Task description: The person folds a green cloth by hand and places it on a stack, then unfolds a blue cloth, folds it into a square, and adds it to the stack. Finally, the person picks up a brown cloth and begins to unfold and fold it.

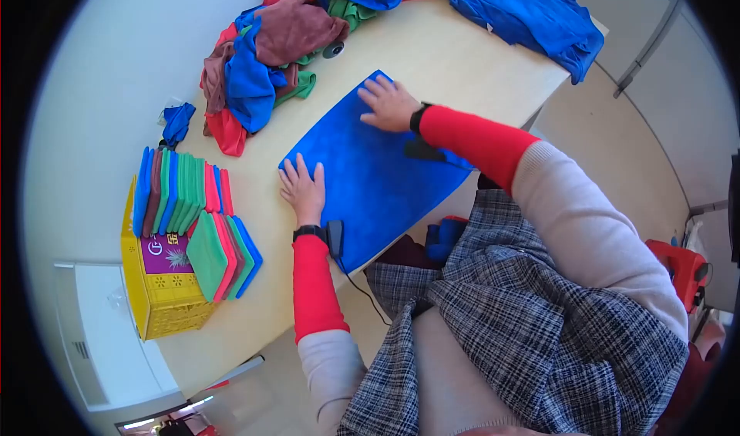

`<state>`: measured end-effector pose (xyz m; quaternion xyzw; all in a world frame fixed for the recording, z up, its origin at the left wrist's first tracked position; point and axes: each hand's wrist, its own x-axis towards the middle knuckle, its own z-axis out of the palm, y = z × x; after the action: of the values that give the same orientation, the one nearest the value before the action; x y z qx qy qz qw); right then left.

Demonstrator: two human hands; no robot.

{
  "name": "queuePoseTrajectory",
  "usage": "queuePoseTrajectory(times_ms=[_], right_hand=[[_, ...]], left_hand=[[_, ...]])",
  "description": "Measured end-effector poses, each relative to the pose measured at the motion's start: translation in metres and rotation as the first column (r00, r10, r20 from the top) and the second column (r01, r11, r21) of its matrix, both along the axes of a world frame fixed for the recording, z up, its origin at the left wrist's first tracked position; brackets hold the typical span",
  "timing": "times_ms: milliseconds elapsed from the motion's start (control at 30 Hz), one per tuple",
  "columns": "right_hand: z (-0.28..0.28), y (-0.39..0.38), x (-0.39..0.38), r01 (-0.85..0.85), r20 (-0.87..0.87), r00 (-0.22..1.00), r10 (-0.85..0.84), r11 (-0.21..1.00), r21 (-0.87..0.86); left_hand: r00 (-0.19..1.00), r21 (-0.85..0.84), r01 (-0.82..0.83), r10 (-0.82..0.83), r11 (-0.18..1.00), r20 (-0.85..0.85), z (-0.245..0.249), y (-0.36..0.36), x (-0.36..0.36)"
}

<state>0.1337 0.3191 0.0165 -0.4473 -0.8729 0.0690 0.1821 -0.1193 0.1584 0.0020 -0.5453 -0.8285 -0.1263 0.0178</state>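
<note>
A blue cloth (370, 181) lies spread flat on the table, its near edge reaching the table's front edge. My left hand (304, 191) rests on the cloth's left corner with fingers spread. At the far right corner, my right hand (391, 104) lies on the cloth, its fingers stretched out. Both wrists carry dark bands, and a small black device with a cable (334, 239) sits at the left wrist, over the cloth. Neither hand grips anything.
A yellow box (173, 309) at the left holds folded green, red, brown and blue cloths (185, 193). Crumpled cloths (301, 31) are heaped along the back. More blue cloth (532, 20) hangs over the far right edge. A round black object (333, 50) lies by the heap.
</note>
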Motion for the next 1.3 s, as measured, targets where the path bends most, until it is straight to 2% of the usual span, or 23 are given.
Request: queuePoseTrajectory(times_ms=[67,133,167,233,333,433,500,800,900,933,1033,1100,1167,1300], right_hand=[[0.011,-0.057,0.002,-0.145,0.037,0.989,0.144,0.989,0.021],[0.007,-0.112,0.005,-0.255,-0.026,0.966,0.257,0.965,0.065],[0.001,-0.132,0.007,-0.247,-0.026,0.968,0.249,0.967,0.056],[-0.008,-0.161,0.014,-0.317,-0.069,0.946,0.317,0.948,0.018],[-0.011,-0.154,0.038,-0.272,-0.018,0.962,0.272,0.962,0.029],[-0.02,-0.154,0.063,-0.218,0.0,0.976,0.218,0.976,0.025],[-0.018,-0.138,0.086,-0.115,-0.002,0.993,0.116,0.991,0.074],[-0.016,-0.129,0.154,0.05,0.057,0.997,-0.051,0.999,0.018],[-0.033,-0.118,0.169,0.121,-0.13,0.986,-0.103,0.983,0.141],[-0.032,-0.122,0.174,0.122,-0.13,0.986,-0.104,0.983,0.136],[-0.026,-0.141,0.2,0.029,-0.381,0.924,-0.011,0.999,0.041],[-0.024,-0.161,0.205,0.027,-0.4,0.916,-0.009,0.999,0.04],[-0.024,-0.176,0.205,0.009,-0.449,0.893,0.021,0.998,0.065],[-0.025,-0.179,0.204,-0.006,-0.432,0.9,0.05,0.995,0.102]], left_hand=[[0.991,-0.065,0.104,-0.109,0.992,-0.077,0.003,-0.028,0.023],[0.978,-0.047,0.176,-0.18,0.983,-0.101,0.008,-0.061,0.049],[0.963,-0.016,0.237,-0.237,0.971,-0.129,0.006,-0.076,0.059],[0.962,-0.056,0.238,-0.243,0.97,-0.125,-0.001,-0.108,0.073],[0.966,-0.121,0.213,-0.228,0.969,-0.12,-0.003,-0.126,0.081],[0.983,-0.062,0.183,-0.184,0.981,-0.017,0.001,-0.136,0.081],[0.981,-0.056,0.189,-0.191,0.98,-0.025,0.0,-0.135,0.082],[0.979,-0.044,0.198,-0.199,0.979,-0.034,-0.004,-0.144,0.077],[0.974,0.014,0.225,-0.224,0.974,-0.022,-0.008,-0.145,0.077],[0.97,0.06,0.241,-0.241,0.969,-0.013,-0.008,-0.148,0.076],[0.956,0.145,0.293,-0.295,0.945,-0.009,-0.005,-0.163,0.084],[0.934,0.246,0.353,-0.356,0.903,-0.034,0.001,-0.173,0.096],[0.919,0.27,0.388,-0.393,0.881,-0.036,0.01,-0.171,0.113],[0.858,0.339,0.495,-0.512,0.8,-0.042,0.019,-0.15,0.154]])
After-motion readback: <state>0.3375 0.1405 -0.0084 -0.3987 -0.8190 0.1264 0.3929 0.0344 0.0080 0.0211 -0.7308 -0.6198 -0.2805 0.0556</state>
